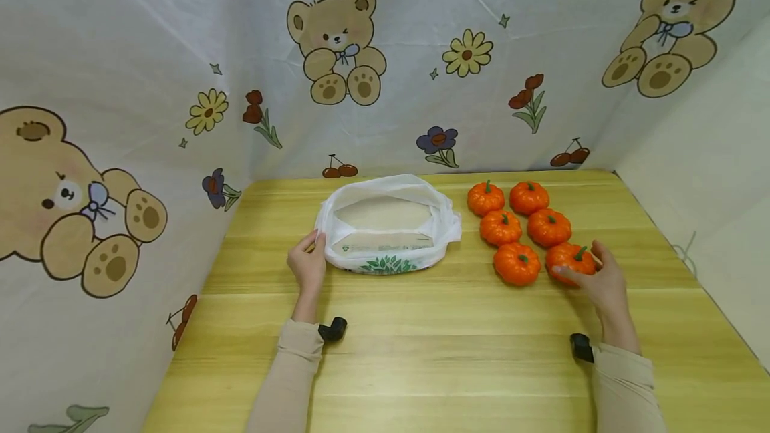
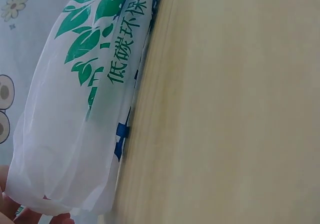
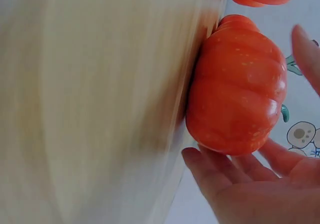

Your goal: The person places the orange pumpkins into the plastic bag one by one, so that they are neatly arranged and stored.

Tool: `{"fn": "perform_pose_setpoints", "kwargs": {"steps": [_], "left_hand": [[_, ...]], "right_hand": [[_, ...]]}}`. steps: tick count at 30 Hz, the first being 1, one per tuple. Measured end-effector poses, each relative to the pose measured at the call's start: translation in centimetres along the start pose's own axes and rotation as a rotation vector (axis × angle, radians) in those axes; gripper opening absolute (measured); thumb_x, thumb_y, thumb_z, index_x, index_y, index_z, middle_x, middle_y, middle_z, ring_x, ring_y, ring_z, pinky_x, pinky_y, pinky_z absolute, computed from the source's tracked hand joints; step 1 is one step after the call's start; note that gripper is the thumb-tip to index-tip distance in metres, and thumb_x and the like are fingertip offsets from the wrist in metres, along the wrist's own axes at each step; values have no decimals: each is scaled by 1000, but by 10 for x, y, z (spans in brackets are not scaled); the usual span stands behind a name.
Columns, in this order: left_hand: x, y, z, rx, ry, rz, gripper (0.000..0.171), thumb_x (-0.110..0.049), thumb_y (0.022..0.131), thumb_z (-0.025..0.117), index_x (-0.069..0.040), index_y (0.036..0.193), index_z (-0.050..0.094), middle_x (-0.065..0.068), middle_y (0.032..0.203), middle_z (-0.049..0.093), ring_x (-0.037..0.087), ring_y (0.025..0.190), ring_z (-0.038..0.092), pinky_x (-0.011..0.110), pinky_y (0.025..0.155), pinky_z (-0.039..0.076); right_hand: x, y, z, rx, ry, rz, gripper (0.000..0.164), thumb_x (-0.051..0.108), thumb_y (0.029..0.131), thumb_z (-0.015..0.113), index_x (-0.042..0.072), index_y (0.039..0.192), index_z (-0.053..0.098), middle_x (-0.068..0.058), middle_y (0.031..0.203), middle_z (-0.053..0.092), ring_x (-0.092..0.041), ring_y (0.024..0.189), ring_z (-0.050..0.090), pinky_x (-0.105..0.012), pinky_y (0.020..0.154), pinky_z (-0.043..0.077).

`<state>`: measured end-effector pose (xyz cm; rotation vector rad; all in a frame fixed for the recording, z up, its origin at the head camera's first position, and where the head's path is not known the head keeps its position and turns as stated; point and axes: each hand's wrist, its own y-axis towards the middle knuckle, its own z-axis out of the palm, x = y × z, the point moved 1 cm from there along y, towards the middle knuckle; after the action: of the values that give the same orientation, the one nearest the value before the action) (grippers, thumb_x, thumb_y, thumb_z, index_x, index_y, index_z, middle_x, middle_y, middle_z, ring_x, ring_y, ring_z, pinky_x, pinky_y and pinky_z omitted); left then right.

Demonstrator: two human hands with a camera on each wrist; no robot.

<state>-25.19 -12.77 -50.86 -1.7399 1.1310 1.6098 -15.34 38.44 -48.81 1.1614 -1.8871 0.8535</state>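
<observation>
A white plastic bag with green leaf print lies on the table, its mouth spread wide. My left hand pinches the bag's left rim; in the left wrist view its fingertips show at the bag's lower end. Several small orange pumpkins with green stems stand in two columns on the right. My right hand is at the nearest right pumpkin, fingers along its right side. In the right wrist view those fingers are beside the pumpkin, while the thumb is held apart from it.
The other pumpkins, such as the near left one, sit close together just left of and behind the right hand. A wooden table bears everything. Behind it hangs a white cloth printed with bears and flowers.
</observation>
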Motion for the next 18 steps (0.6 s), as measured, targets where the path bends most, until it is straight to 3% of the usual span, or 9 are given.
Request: {"fn": "perform_pose_setpoints", "kwargs": {"steps": [6,13,18], "left_hand": [[2,-1,1,-20,-26,-7,21,-11,88,71,3,104,74,19,112,71,29,110,67,8,71,50],[2,-2,0,-43,-16,0,19,-10,87,71,2,102,75,19,110,71,29,106,68,7,69,49],[3,-2,0,-49,3,-2,19,-10,88,71,1,102,75,18,110,72,29,106,68,13,73,54]], "right_hand": [[-1,1,2,1,-35,46,101,22,85,76,-3,155,8,-29,160,12,-50,141,23,-60,116,24],[1,1,3,-28,-93,53,95,21,85,76,-7,152,15,-33,157,18,-52,139,26,-61,114,27],[1,0,2,-65,-98,66,94,22,84,77,-5,153,18,-31,157,20,-50,141,25,-59,115,27]]}}
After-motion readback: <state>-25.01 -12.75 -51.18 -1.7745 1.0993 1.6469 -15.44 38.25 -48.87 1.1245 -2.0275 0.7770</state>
